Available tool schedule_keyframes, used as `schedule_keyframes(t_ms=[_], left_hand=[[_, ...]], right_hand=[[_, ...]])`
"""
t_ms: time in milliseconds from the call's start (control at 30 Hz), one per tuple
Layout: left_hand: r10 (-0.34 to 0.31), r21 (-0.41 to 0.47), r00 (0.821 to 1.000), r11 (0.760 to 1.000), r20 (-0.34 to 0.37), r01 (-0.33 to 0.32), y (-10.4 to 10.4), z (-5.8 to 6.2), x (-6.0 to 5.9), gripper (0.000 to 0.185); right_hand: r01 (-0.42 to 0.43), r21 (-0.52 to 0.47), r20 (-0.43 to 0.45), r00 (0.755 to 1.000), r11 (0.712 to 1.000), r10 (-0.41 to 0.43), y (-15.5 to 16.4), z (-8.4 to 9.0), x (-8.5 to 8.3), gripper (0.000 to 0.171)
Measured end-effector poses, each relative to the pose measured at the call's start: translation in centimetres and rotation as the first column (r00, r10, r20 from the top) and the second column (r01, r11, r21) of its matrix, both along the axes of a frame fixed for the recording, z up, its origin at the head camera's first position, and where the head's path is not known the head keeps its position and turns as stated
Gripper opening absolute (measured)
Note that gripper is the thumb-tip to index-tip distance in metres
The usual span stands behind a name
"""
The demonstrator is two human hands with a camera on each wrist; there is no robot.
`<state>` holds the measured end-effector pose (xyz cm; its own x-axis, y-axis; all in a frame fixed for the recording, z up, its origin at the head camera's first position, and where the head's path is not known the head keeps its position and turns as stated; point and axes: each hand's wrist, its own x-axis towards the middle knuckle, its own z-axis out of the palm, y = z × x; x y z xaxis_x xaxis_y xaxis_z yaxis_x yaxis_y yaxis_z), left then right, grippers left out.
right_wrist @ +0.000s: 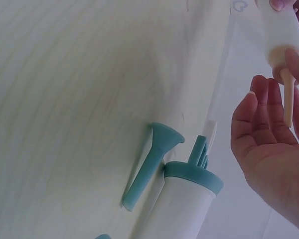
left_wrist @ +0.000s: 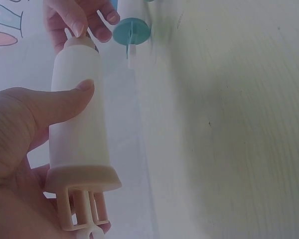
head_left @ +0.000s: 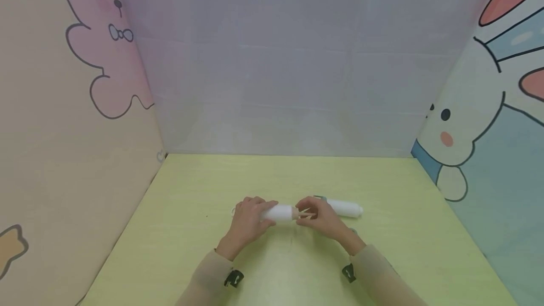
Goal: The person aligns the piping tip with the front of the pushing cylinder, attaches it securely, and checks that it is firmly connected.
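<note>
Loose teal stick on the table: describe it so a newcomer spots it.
On the yellow-green table, beside the person's right hand, lies a white tube with a teal cap. The teal stick lies against it: solid teal, flared at one end, held by neither hand.

tube (head_left: 278, 212) left, held over worktop (head_left: 212, 188) | second tube (head_left: 345, 207) lying right, just behind right hand (head_left: 319, 218) | funnel piece (right_wrist: 150, 164) beside it

No readable text, labels, brands or numbers in any view. Side panels carry only cartoon pictures: pink bear (head_left: 111, 37) at left, white rabbit (head_left: 467, 122) at right. White tube with peach cap (left_wrist: 79, 124) and white tube with teal cap (right_wrist: 182, 204) show plain, unmarked surfaces.
</note>
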<state>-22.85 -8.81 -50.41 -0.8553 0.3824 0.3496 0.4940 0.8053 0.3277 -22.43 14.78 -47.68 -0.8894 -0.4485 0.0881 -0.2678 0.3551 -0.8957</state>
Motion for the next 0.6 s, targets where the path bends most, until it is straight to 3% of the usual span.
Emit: schedule_keyframes(t_ms=[167, 333, 433, 600], left_hand=[[0.004, -0.001, 1.000, 1.000, 0.006, -0.004, 0.0, 0.0, 0.1, 0.046], [0.011, -0.001, 1.000, 1.000, -0.004, -0.011, 0.0, -0.2, 0.1, 0.047], [0.012, 0.002, 1.000, 1.000, -0.007, -0.012, 0.0, -0.3, 0.2, 0.047], [0.006, 0.012, 1.000, 1.000, -0.003, -0.006, 0.0, -0.3, 0.2, 0.047]], right_hand=[[0.000, 0.017, 0.004, 1.000, 1.000, 0.000, -0.1, -0.2, 0.0, 0.026], [0.024, 0.082, -0.039, 0.999, 0.996, -0.021, 0.0, -2.1, -0.8, 0.023], [0.048, 0.126, -0.025, 0.999, 0.991, -0.045, 0.1, -3.1, -1.2, 0.025], [0.090, 0.176, 0.020, 0.995, 0.980, -0.095, 0.1, -3.4, -1.3, 0.035]])
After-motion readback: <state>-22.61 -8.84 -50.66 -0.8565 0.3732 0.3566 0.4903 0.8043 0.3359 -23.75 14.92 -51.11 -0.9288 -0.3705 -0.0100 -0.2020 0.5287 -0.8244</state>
